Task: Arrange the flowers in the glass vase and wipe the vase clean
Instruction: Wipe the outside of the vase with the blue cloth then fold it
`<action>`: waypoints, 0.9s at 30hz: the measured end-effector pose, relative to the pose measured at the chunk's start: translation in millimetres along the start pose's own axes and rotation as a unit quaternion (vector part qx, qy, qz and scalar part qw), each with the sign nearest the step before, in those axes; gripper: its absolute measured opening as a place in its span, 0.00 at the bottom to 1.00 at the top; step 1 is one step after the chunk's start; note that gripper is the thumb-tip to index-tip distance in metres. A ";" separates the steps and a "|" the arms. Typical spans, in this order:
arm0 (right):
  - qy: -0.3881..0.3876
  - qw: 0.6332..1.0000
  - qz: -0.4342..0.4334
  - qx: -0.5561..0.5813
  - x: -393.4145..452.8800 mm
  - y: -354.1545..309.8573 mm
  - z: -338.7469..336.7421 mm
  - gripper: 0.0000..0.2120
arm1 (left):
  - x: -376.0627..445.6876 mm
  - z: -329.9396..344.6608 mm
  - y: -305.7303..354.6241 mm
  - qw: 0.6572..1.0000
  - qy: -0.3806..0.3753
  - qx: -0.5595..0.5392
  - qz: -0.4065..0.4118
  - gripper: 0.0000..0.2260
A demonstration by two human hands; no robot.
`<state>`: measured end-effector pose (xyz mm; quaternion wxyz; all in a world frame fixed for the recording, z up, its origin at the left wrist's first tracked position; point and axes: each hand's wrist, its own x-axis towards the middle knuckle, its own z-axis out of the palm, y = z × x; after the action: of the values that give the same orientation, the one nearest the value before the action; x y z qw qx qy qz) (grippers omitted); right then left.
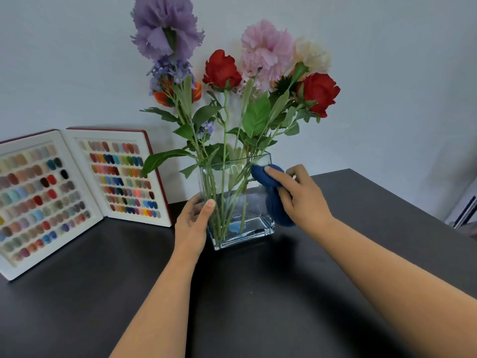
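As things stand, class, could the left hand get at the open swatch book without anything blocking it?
Probably yes. The left hand grips the vase, and the swatch book stands open just to its left on the table, with only bare tabletop between. It would have to let go of the vase first.

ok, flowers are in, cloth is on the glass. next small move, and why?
Probably drag the blue cloth down the vase wall. The right hand presses it near the rim on the right side, the left hand steadies the opposite side, and the flowers already stand inside.
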<state>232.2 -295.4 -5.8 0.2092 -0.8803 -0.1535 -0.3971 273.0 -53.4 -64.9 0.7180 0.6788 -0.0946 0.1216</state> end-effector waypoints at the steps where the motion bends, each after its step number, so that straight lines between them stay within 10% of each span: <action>1: -0.010 1.000 -0.013 -0.004 -8.6 2.0 2.5 0.22 | 0.1 0.4 -0.1 1.000 -0.001 0.001 0.000 0.14; 9: -0.102 0.965 -0.199 -0.136 -35.5 3.9 -1.5 0.15 | 0.2 1.5 -0.3 1.000 -0.007 0.002 0.000 0.12; 20: 0.059 0.998 0.030 -0.023 21.6 -37.1 2.9 0.14 | 4.9 -0.8 -5.1 1.000 -0.024 0.002 -0.004 0.13; 27: -0.028 0.990 -0.099 -0.095 -15.5 -61.8 36.4 0.18 | 6.3 -3.2 -5.4 0.999 -0.033 0.002 -0.002 0.21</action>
<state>218.4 -225.7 -24.2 0.0794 -0.8874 -0.2071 -0.4041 280.6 -50.2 -68.4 0.7129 0.6844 -0.1170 0.0980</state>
